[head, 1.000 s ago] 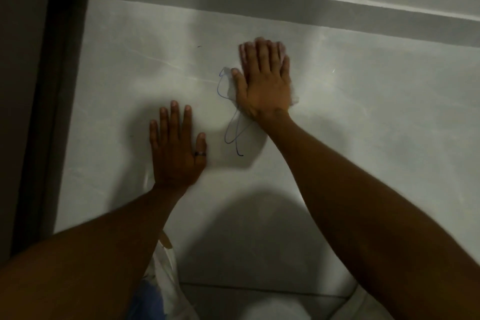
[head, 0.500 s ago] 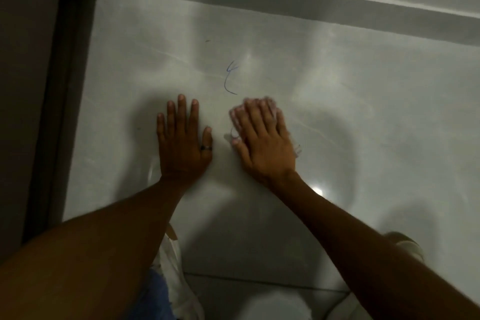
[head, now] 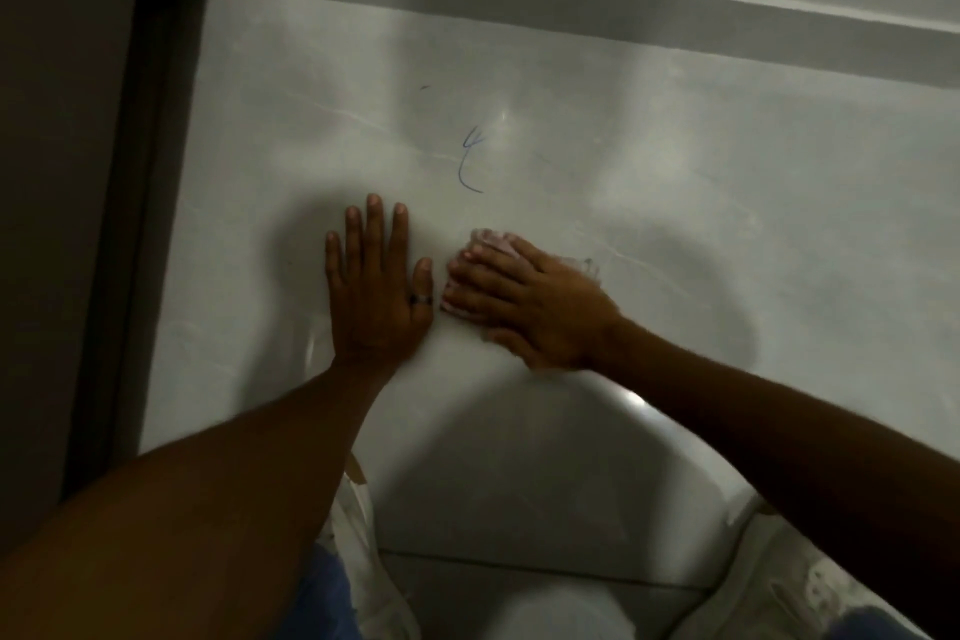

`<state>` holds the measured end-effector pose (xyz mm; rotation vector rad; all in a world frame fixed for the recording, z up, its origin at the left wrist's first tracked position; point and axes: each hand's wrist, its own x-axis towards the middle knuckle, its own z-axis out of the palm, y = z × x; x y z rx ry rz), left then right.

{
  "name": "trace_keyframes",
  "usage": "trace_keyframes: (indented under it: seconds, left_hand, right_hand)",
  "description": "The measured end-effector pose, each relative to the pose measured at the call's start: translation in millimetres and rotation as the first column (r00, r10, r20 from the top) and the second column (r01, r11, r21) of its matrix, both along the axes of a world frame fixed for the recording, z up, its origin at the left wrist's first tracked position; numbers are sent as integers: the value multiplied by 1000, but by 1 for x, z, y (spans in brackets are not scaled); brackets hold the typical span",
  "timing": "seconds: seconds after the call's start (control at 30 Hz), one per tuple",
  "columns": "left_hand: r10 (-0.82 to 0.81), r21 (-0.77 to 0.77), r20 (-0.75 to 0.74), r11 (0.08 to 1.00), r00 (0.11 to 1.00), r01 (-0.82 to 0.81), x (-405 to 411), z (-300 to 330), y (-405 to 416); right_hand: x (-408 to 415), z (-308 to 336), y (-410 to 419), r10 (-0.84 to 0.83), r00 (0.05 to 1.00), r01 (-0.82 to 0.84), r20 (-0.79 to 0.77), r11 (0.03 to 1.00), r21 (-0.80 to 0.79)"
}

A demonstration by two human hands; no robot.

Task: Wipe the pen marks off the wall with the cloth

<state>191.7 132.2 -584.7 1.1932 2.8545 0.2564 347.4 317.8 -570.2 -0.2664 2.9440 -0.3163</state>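
A short blue pen mark (head: 470, 161) shows on the pale grey glossy wall (head: 675, 203), above and between my hands. My right hand (head: 530, 301) lies flat on the wall, pressing a pale pinkish cloth (head: 491, 244) under its fingers; only the cloth's edges stick out past the fingertips and the far side of the hand. My left hand (head: 374, 286) rests flat on the wall just left of the right one, fingers spread, a dark ring on the thumb, holding nothing. A tiny dark speck (head: 425, 87) sits higher up.
A dark door frame (head: 130, 224) runs down the left edge of the wall. A grey ledge band (head: 571, 0) crosses the top. Below, a tile joint (head: 519, 566) and my light trousers (head: 358, 561) are visible.
My right hand slid the cloth down from the upper scribble to beside my left hand, then turned leftward. The lower loops of the pen mark are gone; only the top part is left.
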Motion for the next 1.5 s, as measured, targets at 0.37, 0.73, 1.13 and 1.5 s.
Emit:
trace_keyframes:
  seconds: [0.37, 0.73, 1.13, 1.5]
  left_hand:
    - [2, -14, 20, 1000, 1000, -1, -1, 0, 0]
    - [5, 8, -5, 1000, 1000, -5, 0, -1, 2]
    - [4, -12, -24, 1000, 1000, -4, 0, -4, -1]
    - [-7, -16, -62, 1000, 998, 6, 0, -9, -4]
  right_hand:
    - [31, 0, -11, 165, 986, -167, -40, 984, -63]
    - [-6, 7, 12, 173, 984, -173, 37, 985, -1]
    - [-120, 21, 12, -390, 919, 392, 66, 920, -26]
    - [-97, 21, -22, -448, 890, 452, 87, 891, -39]
